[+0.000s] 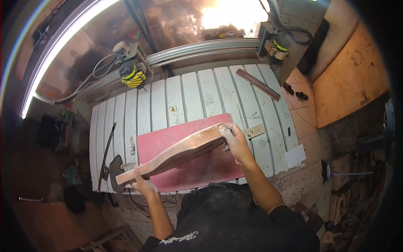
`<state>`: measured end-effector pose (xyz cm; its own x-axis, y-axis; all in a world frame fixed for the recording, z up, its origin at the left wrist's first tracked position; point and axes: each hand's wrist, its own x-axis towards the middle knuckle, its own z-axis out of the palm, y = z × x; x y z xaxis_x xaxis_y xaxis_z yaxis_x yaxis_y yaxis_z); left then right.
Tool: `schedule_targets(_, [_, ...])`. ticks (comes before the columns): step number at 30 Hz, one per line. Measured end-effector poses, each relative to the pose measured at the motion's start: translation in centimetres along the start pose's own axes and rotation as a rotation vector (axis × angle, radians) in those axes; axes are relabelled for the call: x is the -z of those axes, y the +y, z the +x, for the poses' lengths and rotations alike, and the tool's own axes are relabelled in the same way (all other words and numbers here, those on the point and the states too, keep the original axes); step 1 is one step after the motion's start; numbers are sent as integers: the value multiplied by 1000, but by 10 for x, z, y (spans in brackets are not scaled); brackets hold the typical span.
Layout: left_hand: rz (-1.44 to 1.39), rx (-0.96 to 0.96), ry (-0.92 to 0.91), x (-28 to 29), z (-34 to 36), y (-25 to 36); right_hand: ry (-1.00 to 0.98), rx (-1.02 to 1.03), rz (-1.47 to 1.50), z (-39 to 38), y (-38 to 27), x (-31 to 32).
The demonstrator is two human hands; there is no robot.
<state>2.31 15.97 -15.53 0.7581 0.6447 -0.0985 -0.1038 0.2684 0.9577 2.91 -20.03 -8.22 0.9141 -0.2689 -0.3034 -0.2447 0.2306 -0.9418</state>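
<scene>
Between my hands I hold a long curved wooden piece (178,152), its pale, smooth edge turned up and its darker face toward me. It tilts, lower at the left end and higher at the right. My left hand (144,185) grips the narrow end from below, with a thumb along the edge. At the wider end, my right hand (232,140) wraps around the corner; pale dust coats its fingers. Under the piece, a pink rectangular board (156,142) lies on the white slatted table (180,90). The board is partly hidden by the wood.
A metal rail (201,47) with two machine heads (132,76) spans the table's far side. A brown wooden bar (257,85) lies far right, a pale block (254,131) and paper (295,156) nearer. Dark tools (115,172) lie at left, one beside my left hand.
</scene>
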Motion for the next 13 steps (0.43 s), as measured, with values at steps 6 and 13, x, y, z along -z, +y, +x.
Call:
schedule_targets(6, [275,-191,208,-63,-44,29,4,-10,19,0,0,7])
schedule_targets(13, [1528,-795,-53,-26,-31,0,17,-7,35,-5,-3,0])
